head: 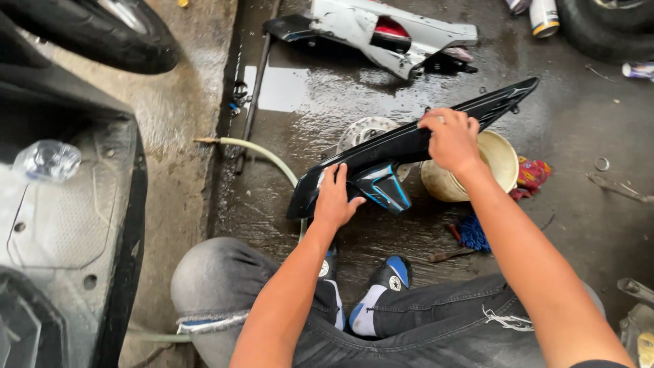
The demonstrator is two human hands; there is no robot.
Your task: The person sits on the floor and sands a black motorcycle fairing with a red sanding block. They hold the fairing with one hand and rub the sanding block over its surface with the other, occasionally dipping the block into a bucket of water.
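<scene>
A cream-coloured bucket (505, 160) stands on the wet floor (579, 123) just behind the right forearm; its inside looks pale, and what it holds cannot be made out, since the hand and the panel cover much of its mouth. At the far edge, a spray can (544, 16) is cut off by the frame.

A metal disc (364, 129) shows only partly behind the panel. A blue brush (473, 233) and a red rag (531, 174) peek out near the bucket. The white panel (381, 31) lies farther off.

The long black panel (409, 140) is held above the floor, between the knees and the bucket. Its long axis runs from near left to far right, the pointed tip aimed far right. The left hand (335, 197) lies with its fingers wrapped on the near-left end, by the blue-trimmed part. The right hand (449, 140) clasps the upper edge, fingers curled over it.
</scene>
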